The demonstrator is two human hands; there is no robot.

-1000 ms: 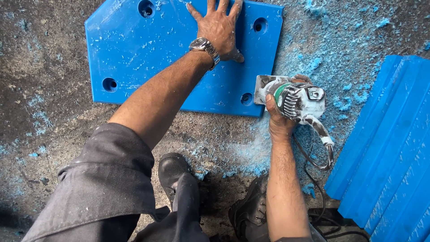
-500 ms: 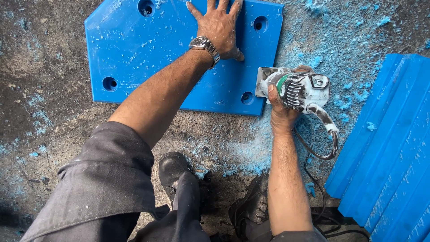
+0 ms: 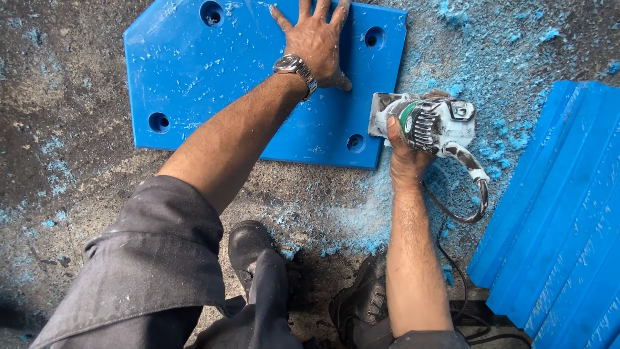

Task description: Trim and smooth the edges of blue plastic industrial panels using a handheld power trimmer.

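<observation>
A thick blue plastic plate [image 3: 213, 84] with round holes lies flat on the concrete floor. My left hand [image 3: 318, 40] presses down on it near its far right side, fingers spread; a metal wristwatch [image 3: 294, 67] is on that wrist. My right hand [image 3: 405, 155] grips a small white and grey corded power tool [image 3: 427, 121], held against the plate's right edge near the lower corner. Its metal base sits at that edge.
Blue plastic shavings [image 3: 361, 220] are scattered over the floor, thickest right of the plate. A stack of blue ribbed panels [image 3: 562, 213] lies at the right. The tool's black cord [image 3: 465, 216] loops toward my black boots [image 3: 248, 249] below.
The power tool and my right hand have moved a little farther along the plate's right edge, away from me. My left hand stays pressed on the plate.
</observation>
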